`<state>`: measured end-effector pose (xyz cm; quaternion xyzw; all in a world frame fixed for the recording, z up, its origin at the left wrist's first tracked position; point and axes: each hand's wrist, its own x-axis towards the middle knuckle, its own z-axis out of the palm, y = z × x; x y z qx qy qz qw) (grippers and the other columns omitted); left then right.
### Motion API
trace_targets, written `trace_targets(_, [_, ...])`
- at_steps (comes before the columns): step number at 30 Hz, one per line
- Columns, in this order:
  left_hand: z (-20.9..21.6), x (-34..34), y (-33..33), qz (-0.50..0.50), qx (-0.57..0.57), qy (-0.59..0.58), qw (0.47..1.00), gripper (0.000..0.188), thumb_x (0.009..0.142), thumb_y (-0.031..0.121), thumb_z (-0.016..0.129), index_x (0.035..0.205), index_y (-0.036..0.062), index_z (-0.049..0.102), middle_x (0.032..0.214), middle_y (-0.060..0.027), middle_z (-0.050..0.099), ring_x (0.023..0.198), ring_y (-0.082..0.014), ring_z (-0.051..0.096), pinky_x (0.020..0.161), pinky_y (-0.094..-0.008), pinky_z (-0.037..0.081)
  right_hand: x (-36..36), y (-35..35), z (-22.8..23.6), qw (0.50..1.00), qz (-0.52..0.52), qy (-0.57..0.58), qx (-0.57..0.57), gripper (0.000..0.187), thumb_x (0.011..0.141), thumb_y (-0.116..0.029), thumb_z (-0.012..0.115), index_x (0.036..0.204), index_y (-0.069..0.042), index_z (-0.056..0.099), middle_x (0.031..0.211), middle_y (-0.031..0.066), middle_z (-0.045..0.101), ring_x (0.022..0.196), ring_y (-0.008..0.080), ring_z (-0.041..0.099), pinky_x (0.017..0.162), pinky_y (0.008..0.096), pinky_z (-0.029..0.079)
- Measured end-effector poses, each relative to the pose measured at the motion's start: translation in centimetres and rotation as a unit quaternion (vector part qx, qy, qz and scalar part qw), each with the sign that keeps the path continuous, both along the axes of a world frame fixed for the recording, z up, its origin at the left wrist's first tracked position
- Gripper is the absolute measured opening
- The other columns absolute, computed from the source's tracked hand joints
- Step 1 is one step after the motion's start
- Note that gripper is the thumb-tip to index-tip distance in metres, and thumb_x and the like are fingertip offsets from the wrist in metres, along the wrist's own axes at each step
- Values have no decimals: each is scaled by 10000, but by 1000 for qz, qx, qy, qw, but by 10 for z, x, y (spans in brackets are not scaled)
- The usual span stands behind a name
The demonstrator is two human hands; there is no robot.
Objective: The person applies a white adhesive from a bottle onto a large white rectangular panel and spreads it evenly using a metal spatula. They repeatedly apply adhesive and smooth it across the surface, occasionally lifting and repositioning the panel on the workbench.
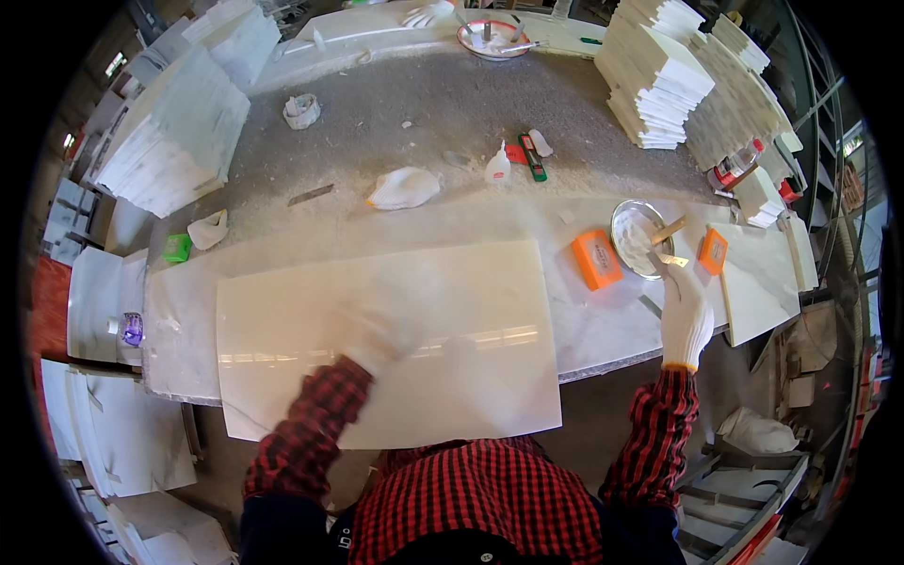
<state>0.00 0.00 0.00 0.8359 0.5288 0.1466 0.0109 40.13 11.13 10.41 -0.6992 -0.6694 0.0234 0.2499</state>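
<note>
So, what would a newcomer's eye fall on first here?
Probably the large, glossy pale slab in the lower middle, with the blurred left hand over it. Next, two orange boxes flanking a round metal bowl on the right. Then tall slab stacks at the far left and far right.

Looking down from the wearer's head: the white-gloved left grip (pixel 379 334), blurred, is over a glossy cream slab (pixel 480 386) on a dusty surface (pixel 377 104), while the white-gloved right grip (pixel 686 315) holds a metal scraper (pixel 672 259) at a round metal bowl (pixel 614 232) of white paste (pixel 635 229). A large orange box (pixel 596 260) and a smaller orange box (pixel 713 251) flank the bowl. Farther back are a white squeeze bottle (pixel 497 168), a green utility knife (pixel 533 158) and stacked marble slabs (pixel 174 137).
</note>
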Motion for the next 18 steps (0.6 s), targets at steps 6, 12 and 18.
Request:
trace_targets(6, [9,114,4,-169,-64,-49,982,665,1009,500,573,1530,92,510,1622,-134,455,1515,-323,386,1260,-511,292,-27,-48,-9,953,-39,291,-72,314,1008,-167,639,1265,-24,749,792,77,705,623,118,607,610,294,504])
trace_targets(12, [15,80,49,-76,-103,28,991,736,996,527,577,1551,53,483,1641,-158,434,1537,-370,345,1281,-555,209,-30,-66,-26,933,-48,346,-83,311,1002,-137,641,1261,0,744,796,55,686,629,93,578,602,266,489])
trace_targets(18, [21,-1,38,80,-48,51,994,748,1025,514,557,1592,47,420,1677,-196,362,1560,-411,287,1282,-578,191,-38,-76,-35,915,-56,392,-82,316,1002,-120,640,1278,3,734,824,59,700,651,85,583,602,257,488])
